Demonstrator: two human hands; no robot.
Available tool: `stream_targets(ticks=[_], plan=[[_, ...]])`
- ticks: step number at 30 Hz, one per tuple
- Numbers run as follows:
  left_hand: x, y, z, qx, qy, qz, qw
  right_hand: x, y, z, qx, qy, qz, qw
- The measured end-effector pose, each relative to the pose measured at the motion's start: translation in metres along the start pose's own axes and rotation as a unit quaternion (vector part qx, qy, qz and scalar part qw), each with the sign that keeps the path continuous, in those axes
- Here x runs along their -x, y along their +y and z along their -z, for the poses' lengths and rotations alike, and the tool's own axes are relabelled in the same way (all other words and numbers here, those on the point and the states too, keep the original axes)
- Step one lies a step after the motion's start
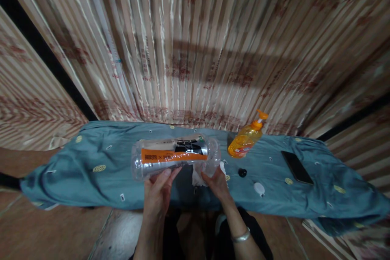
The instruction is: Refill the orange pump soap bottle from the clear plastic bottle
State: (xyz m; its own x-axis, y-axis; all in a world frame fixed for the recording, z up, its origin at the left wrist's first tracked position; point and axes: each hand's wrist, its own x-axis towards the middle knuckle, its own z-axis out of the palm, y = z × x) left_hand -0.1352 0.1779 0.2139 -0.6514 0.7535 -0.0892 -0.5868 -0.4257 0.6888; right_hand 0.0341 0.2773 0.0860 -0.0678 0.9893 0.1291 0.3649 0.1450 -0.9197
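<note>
A large clear plastic bottle [173, 157] with an orange, silver and black label lies sideways across both hands, above the cloth. My left hand [158, 185] holds the bottle's body from below, toward its left end, with the thumb along the near side. My right hand [215, 182] is closed around the bottle's clear right end; part of its fingers is hidden. Crumpled white tissue [198, 178] shows beside and behind my right fingers. Whether these fingers also pinch the tissue, I cannot tell.
On the blue-green cloth [100, 150], a yellow pump bottle [245, 140] stands behind and right of my hands. A small black cap [242, 172], a white round disc [259, 189] and a dark phone [296, 166] lie to the right. Striped curtains [195, 48] hang behind.
</note>
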Motion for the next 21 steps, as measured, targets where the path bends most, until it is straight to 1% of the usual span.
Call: stream_targets(ticks=[7, 10, 12, 16, 21], plan=[[-0.0005, -0.0002, -0.0021, -0.016, -0.009, -0.005, 1.0, -0.0001, -0.0016, -0.0003, 0.0, 0.0, -0.007, 1.0], [-0.0011, -0.0014, -0.0012, -0.022, -0.003, -0.011, 1.0, -0.0001, -0.0006, -0.0011, 0.01, 0.008, -0.008, 1.0], [-0.0018, -0.0021, -0.0002, -0.024, 0.004, -0.011, 1.0, -0.0001, 0.0001, -0.0012, 0.009, 0.002, -0.006, 1.0], [-0.0039, -0.003, 0.0022, -0.023, 0.008, 0.001, 1.0, -0.0001, 0.0009, -0.0011, -0.005, -0.001, 0.011, 1.0], [-0.006, -0.0049, 0.0043, -0.015, 0.023, 0.008, 1.0, 0.0004, -0.0026, -0.0008, -0.012, 0.001, 0.016, 1.0]])
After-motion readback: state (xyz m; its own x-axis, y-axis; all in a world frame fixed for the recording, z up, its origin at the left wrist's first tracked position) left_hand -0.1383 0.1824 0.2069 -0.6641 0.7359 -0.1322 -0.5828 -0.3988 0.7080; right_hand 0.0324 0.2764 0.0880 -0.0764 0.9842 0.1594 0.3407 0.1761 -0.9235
